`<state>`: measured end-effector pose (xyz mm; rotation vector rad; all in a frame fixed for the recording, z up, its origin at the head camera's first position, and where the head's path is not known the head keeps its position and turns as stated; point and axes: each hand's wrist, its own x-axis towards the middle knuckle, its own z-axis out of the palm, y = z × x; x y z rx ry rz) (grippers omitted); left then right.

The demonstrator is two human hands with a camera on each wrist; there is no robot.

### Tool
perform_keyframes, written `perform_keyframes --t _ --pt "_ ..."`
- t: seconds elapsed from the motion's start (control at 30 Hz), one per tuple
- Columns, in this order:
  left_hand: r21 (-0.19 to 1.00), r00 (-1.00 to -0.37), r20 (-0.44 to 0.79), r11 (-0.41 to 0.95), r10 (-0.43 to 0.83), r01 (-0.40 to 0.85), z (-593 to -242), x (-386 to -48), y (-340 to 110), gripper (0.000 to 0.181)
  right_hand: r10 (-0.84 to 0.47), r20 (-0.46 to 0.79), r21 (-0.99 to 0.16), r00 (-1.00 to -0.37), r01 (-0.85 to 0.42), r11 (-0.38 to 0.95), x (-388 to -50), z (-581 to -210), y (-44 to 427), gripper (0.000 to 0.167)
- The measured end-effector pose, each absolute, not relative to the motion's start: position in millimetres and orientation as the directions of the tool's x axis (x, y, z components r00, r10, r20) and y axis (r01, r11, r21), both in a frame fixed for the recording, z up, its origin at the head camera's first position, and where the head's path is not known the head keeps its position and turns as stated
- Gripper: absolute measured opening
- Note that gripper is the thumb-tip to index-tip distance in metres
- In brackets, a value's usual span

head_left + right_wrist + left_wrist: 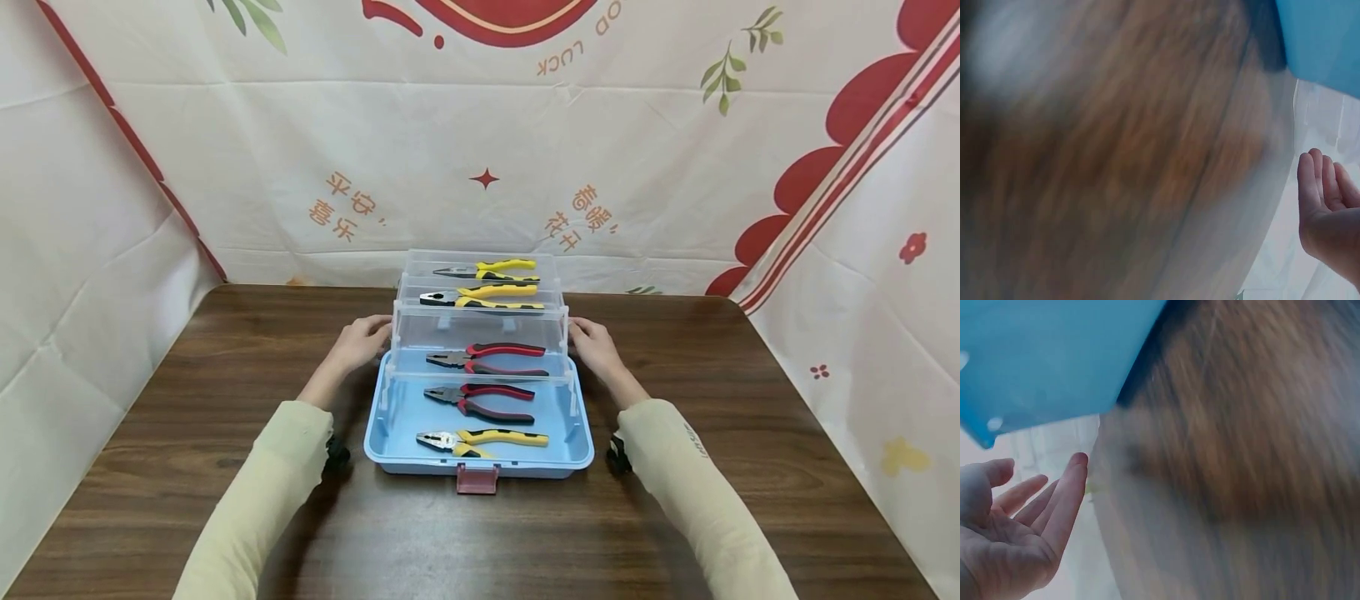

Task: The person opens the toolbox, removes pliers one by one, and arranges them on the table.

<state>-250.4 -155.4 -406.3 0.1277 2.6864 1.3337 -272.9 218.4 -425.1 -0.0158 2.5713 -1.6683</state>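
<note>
A toolbox with a blue base and raised clear trays stands open on the table. Long-nose pliers and yellow combination pliers lie in the upper clear tray. Lower down are red-and-black pliers, a second red-and-black pair and yellow-and-black pliers. My left hand is at the box's rear left side, its fingers fairly straight in the left wrist view. At the rear right side is my right hand, fingers extended. Whether either hand touches the box is unclear.
The box stands on a dark wooden table, with its reddish latch hanging down in front. Behind the table's far edge hangs a white printed cloth. Cloth also borders both sides.
</note>
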Motion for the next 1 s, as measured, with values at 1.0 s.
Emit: perform_keyframes --t 1.0 --pt "0.598 -0.819 0.135 0.613 0.558 0.517 -379.3 -170.9 -191.2 0.086 -0.195 0.137 -0.975 -0.971 -0.167 0.147 -239.9 -357.7 293.2 0.039"
